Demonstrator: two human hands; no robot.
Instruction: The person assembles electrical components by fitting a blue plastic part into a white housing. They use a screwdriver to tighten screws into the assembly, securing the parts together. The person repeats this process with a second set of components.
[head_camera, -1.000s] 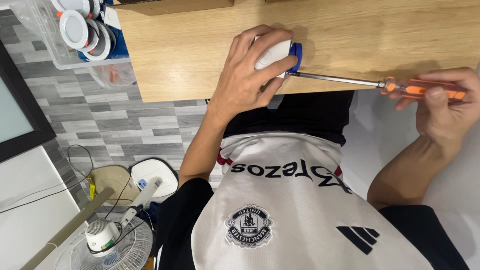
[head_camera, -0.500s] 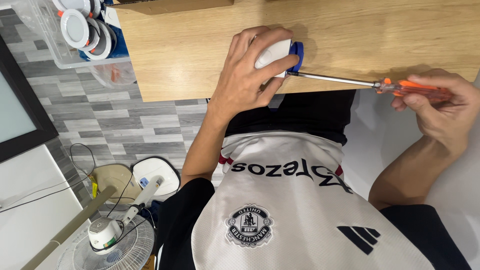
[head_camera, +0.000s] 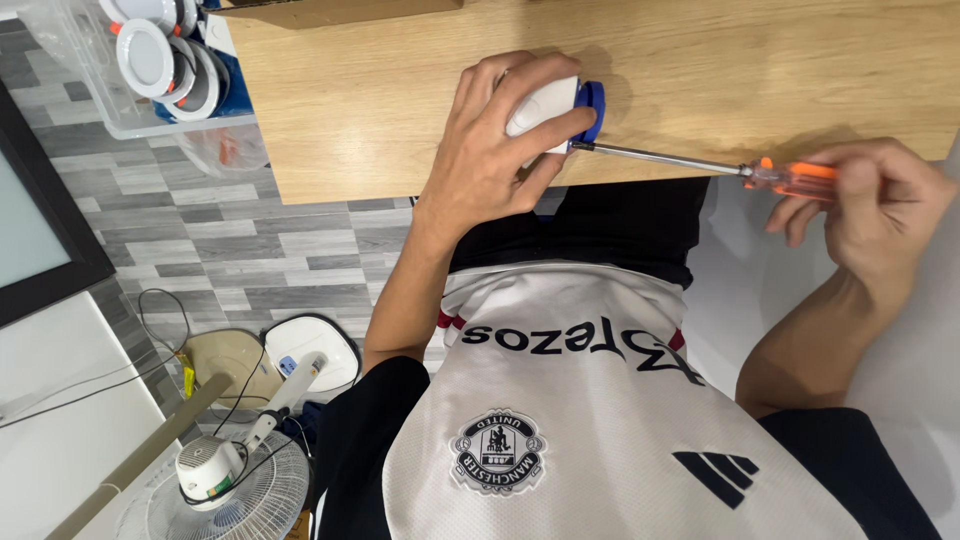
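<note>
Head view shows our left hand (head_camera: 500, 150) wrapped around a small white fitting (head_camera: 540, 105) with a blue ring (head_camera: 593, 105), pressing it onto the near edge of the wooden table (head_camera: 400, 110). Our right hand (head_camera: 880, 215) pinches the orange handle of a screwdriver (head_camera: 760, 175), its steel tip touching the fitting's right side. We judge the fitting light, rigid and smooth plastic, best gripped around its rounded body. A clear bin of round white lamps (head_camera: 150, 60) sits far left.
</note>
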